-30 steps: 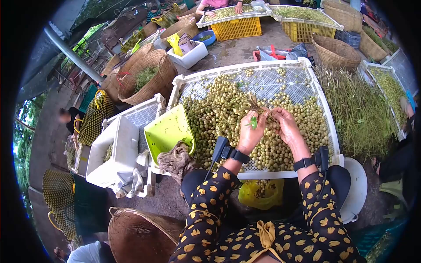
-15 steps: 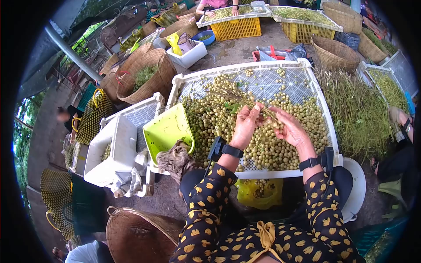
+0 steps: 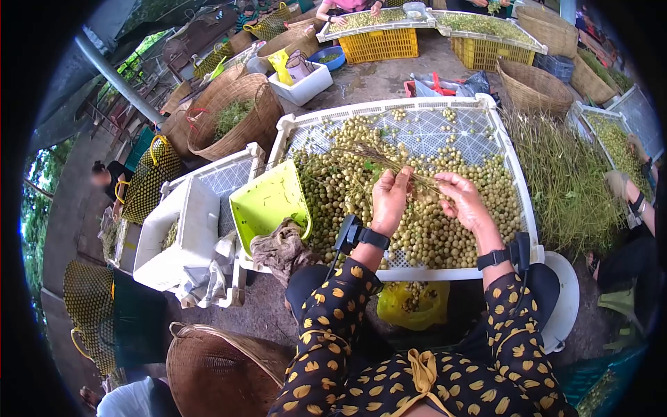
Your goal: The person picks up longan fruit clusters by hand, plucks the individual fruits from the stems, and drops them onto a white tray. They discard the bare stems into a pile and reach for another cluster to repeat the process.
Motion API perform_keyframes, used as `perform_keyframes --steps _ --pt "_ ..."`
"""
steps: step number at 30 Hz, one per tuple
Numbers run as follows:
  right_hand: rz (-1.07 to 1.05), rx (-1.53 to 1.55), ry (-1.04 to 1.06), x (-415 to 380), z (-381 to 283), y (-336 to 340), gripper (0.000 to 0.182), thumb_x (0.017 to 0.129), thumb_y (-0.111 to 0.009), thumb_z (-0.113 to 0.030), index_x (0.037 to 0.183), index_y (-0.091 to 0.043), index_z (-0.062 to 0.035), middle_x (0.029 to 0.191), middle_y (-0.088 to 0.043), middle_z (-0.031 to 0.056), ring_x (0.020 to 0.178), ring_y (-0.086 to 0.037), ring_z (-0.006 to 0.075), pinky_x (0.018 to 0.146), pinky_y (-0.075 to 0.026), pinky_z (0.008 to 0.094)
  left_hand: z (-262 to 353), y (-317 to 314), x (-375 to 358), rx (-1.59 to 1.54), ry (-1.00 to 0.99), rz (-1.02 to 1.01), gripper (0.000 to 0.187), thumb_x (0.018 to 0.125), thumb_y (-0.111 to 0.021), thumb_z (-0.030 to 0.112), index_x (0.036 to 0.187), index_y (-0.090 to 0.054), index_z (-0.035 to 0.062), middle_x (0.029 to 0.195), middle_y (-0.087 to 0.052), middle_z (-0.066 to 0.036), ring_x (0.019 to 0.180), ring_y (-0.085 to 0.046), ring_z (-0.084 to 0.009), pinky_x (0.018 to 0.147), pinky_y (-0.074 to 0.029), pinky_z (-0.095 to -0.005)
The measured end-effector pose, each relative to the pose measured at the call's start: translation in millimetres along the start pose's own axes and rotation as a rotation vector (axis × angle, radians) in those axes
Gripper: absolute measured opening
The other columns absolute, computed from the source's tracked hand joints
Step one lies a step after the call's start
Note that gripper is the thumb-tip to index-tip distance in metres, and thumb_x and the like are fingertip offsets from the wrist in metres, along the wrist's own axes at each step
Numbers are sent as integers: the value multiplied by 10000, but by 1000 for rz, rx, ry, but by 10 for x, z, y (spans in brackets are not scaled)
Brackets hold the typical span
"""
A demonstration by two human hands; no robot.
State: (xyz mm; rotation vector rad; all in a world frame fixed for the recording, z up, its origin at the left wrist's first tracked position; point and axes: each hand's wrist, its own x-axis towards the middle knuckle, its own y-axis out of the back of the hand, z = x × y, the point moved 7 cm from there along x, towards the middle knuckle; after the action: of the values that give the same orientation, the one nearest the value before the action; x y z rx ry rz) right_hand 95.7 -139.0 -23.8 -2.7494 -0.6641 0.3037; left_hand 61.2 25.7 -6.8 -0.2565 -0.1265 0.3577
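My left hand point(image 3: 390, 203) is closed around a bundle of thin brown stems point(image 3: 375, 156) above a white mesh tray point(image 3: 393, 276). The stems slant up and left from my fingers, with a few green leaves by them. At the bundle's right end, my right hand point(image 3: 464, 203) has its thumb and fingertips on the stems, the other fingers curled below. Many small round yellow-green fruits point(image 3: 445, 243) lie in the tray under both hands, thinning toward its back edge. Both wrists wear black straps.
Left of the tray sit a lime-green scoop bin point(image 3: 267, 201), a crumpled brown cloth point(image 3: 281, 250) and a white foam box point(image 3: 177, 236). Cut stalks point(image 3: 563, 187) are heaped on the right. Below are a yellow bag point(image 3: 415, 306) and a wicker basket point(image 3: 215, 372). Other people work nearby.
My right hand has moved slightly right and its fingers have loosened a little. My left hand keeps its hold on the stems. The view has shifted slightly.
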Motion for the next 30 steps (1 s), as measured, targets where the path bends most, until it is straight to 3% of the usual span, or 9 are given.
perform_keyframes --steps 4,5,8,11,15,21,23,27,30 --pt "155 111 -14 67 67 311 227 880 -575 -118 1098 -555 -57 797 -554 21 505 -482 26 360 -374 165 219 81 46 -81 -37 -8 202 903 -575 213 773 -571 59 630 -546 8 534 -482 -52 511 -404 -217" --pt "90 -18 6 81 48 345 261 876 -584 -139 1124 -566 -58 898 -597 50 646 -564 77 505 -488 221 231 85 46 -94 -1 -2 194 903 -575 227 800 -583 63 636 -544 11 545 -490 -54 516 -408 -213" --pt "57 -372 269 76 -156 191 303 881 -585 -183 1159 -574 -63 1051 -610 68 877 -589 143 762 -502 288 205 35 17 -138 96 -20 191 902 -575 254 866 -608 70 657 -544 18 576 -510 -58 532 -417 -205" --pt "-93 -253 306 -32 -293 -77 333 887 -581 -224 1181 -577 -67 1153 -589 62 1042 -537 168 928 -414 310 144 -38 -2 -150 148 -84 190 900 -577 264 895 -618 78 677 -549 22 598 -518 -58 544 -422 -200" --pt "-147 -371 62 -75 -200 -244 334 883 -589 -220 1171 -572 -51 1019 -613 31 901 -563 113 825 -454 276 150 -120 -60 -109 159 -145 161 900 -575 232 917 -625 80 712 -571 24 614 -522 -53 572 -432 -208" --pt "-48 -91 44 31 -65 -73 157 855 -614 -143 979 -559 -64 845 -572 0 729 -561 95 653 -478 261 40 -65 13 -19 36 -117 118 884 -594 168 830 -590 63 802 -628 -16 640 -559 -71 585 -462 -223" --pt "-69 48 20 46 -31 -48 132 858 -600 -121 966 -539 -75 830 -559 -6 701 -557 98 603 -465 254 57 -90 -18 -37 73 -92 154 882 -593 147 758 -546 69 910 -652 -51 701 -600 -102 631 -506 -246" --pt "79 286 -45 36 10 45 124 869 -576 -107 976 -517 -86 831 -546 -5 656 -555 106 543 -435 239 -2 -102 -14 -24 109 -75 166 880 -598 153 750 -540 69 904 -654 -55 675 -611 -116 605 -501 -245" --pt "128 146 -17 57 10 121 125 872 -581 -125 976 -533 -74 810 -549 -10 630 -536 87 523 -418 220 3 -137 -34 -32 110 -96 172 882 -600 165 755 -543 65 917 -655 -59 668 -614 -117 588 -491 -244"
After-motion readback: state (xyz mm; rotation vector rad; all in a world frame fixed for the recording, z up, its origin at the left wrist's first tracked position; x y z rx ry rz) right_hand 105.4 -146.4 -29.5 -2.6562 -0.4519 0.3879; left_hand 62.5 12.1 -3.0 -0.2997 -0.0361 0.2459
